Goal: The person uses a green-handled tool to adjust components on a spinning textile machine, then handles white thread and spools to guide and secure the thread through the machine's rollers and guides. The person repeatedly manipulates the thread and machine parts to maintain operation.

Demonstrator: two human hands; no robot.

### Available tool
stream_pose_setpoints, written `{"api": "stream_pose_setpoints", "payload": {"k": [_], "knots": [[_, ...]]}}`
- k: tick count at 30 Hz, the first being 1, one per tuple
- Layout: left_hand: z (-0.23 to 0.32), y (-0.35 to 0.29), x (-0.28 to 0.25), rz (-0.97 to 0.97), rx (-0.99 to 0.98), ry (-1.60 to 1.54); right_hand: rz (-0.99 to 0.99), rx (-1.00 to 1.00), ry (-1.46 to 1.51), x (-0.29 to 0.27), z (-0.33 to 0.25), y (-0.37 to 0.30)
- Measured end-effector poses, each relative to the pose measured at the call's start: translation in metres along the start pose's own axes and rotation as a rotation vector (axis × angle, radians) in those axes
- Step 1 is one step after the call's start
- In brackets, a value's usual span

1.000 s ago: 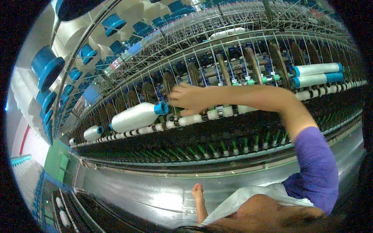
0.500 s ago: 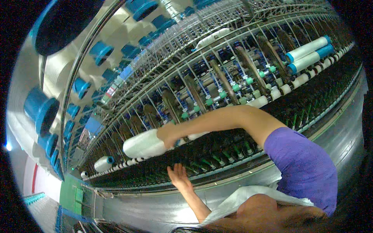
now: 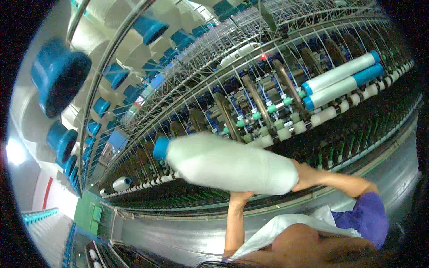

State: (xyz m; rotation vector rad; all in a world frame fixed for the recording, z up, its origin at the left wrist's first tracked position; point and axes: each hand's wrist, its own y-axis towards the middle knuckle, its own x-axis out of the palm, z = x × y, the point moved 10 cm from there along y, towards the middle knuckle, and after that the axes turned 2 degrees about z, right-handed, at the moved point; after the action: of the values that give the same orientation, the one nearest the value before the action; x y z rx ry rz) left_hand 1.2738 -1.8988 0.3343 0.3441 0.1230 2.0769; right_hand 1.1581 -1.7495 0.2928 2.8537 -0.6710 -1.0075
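Note:
A large white roving bobbin (image 3: 230, 165) with a blue core end lies tilted across the middle of the head view, in front of a spinning frame (image 3: 214, 117). My right hand (image 3: 306, 175) grips its right end; some of those fingers go out of sight around the yarn. From below, my left hand (image 3: 240, 197) is against the bobbin's underside, its fingers hidden behind the roving. Two slimmer blue-ended bobbins (image 3: 342, 73) rest side by side on the frame, farther right.
Blue-based bobbins (image 3: 62, 80) hang overhead at the left beside a curved metal rail (image 3: 100, 62). Green spindles (image 3: 348, 145) line the frame's lower edge. A smaller white bobbin (image 3: 120, 183) lies at the far left. Grey floor (image 3: 178, 236) runs below.
My right hand has drawn the white bobbin toward me and to the right, off the frame. My left hand, open and apart before, has come up under it.

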Motion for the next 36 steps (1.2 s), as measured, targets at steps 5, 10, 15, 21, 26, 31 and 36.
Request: {"api": "stream_pose_setpoints", "payload": {"k": [5,10,15,21,26,31,36], "knots": [[0.033,0.039,0.131,-0.296,0.162,0.724,0.201,-0.062,0.058,-0.044,0.045,-0.038],[0.09,0.091,0.168,-0.129,0.046,0.567,0.411,-0.104,0.239,-0.11,0.038,-0.02],[0.179,0.107,0.191,-0.072,0.194,0.435,0.567,-0.373,0.415,-0.162,-0.034,0.005],[0.312,0.048,0.227,0.025,0.913,0.885,0.718,-0.642,0.34,-0.248,-0.164,0.058],[0.358,0.0,0.253,0.192,1.302,1.407,1.018,-0.638,0.193,-0.329,-0.265,0.088],[0.371,-0.018,0.262,0.218,1.424,1.543,0.975,-0.773,-0.321,-0.35,-0.35,0.108],[0.384,-0.015,0.274,0.298,1.497,1.698,0.974,-0.885,-0.433,-0.368,-0.385,0.124]]}}
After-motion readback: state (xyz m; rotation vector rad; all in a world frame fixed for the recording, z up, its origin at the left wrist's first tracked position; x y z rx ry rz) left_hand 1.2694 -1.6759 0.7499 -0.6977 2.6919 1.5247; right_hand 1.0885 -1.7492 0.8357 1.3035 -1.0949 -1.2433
